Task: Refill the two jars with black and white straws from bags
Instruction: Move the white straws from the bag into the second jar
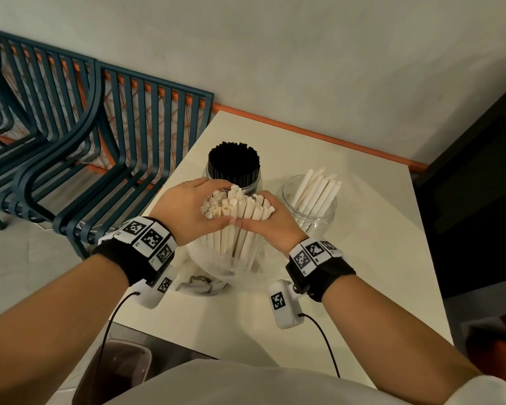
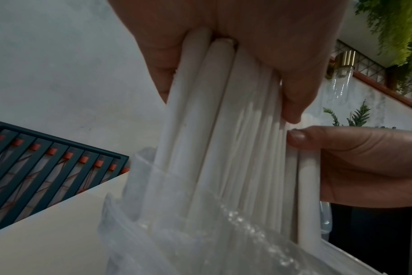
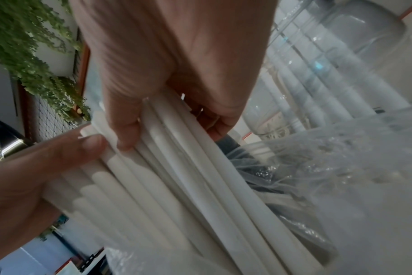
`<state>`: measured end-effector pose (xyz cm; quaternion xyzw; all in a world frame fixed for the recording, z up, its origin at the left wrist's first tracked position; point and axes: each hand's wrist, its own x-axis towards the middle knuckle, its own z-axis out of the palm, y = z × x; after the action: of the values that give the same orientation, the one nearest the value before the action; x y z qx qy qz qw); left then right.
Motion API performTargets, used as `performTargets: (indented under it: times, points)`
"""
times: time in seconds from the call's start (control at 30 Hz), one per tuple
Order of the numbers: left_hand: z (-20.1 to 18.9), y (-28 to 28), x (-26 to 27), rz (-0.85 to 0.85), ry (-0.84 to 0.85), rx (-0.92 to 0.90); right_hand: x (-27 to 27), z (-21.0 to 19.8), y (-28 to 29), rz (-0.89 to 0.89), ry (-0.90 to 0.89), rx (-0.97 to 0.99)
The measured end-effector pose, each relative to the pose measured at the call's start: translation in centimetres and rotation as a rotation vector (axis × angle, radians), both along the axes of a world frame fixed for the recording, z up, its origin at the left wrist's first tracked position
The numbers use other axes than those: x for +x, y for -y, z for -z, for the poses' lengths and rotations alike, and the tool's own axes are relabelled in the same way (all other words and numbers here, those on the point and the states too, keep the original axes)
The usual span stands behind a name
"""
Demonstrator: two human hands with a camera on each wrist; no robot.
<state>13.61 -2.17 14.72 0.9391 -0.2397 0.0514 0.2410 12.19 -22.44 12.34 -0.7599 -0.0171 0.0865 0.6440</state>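
Upright, a bundle of white straws (image 1: 236, 207) is clasped between the left hand (image 1: 187, 210) and right hand (image 1: 270, 222), kept together above the bag (image 1: 216, 264) for the half-filled jar (image 1: 310, 200)

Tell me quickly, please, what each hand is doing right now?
Left hand: grips the bundle of white straws.
Right hand: grips the same bundle from the other side.

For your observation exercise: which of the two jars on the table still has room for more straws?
The right-hand jar, holding a loose lean of white straws; the other jar is packed full of black straws.
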Motion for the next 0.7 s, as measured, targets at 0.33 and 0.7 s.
performTargets:
  times: [0.33, 0.7]
  points:
    - [0.0, 0.0, -0.1, -0.013, -0.008, -0.016, -0.6, -0.3, 0.5, 0.086, 0.061, 0.066]
    - [-0.2, 0.3, -0.1, -0.023, -0.009, 0.014, -0.2, -1.3, -0.1, 0.098, 0.088, 0.061]
